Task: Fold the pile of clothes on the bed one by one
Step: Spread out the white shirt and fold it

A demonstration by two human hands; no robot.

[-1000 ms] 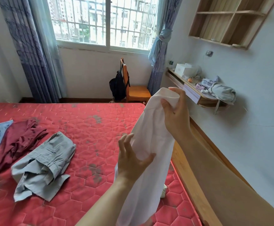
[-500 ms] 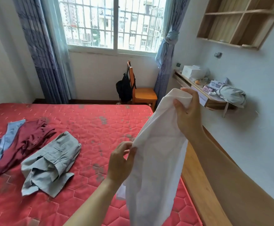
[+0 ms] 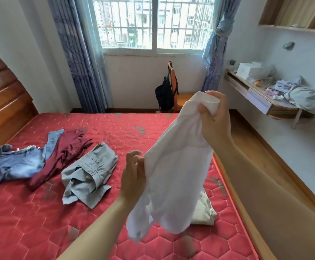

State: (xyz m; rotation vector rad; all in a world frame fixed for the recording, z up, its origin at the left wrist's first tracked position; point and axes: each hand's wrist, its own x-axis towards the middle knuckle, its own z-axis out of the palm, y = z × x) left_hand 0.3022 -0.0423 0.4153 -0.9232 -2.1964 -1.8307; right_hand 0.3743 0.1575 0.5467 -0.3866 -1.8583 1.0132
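Above the bed [image 3: 134, 126]: white garment [image 3: 175, 175] hangs in the air near the right edge.
Right grip [image 3: 215, 117]: clamped on the garment's bunched top.
Left grip [image 3: 133, 173]: pinching its left edge, lower down.
Bed, left part: grey shirt [image 3: 89, 173], maroon garment [image 3: 64, 152] and jeans [image 3: 12, 162] lie crumpled.

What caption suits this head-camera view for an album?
Left hand and right hand hold up a white garment over the red bed; grey shirt, maroon garment, jeans lie beside.
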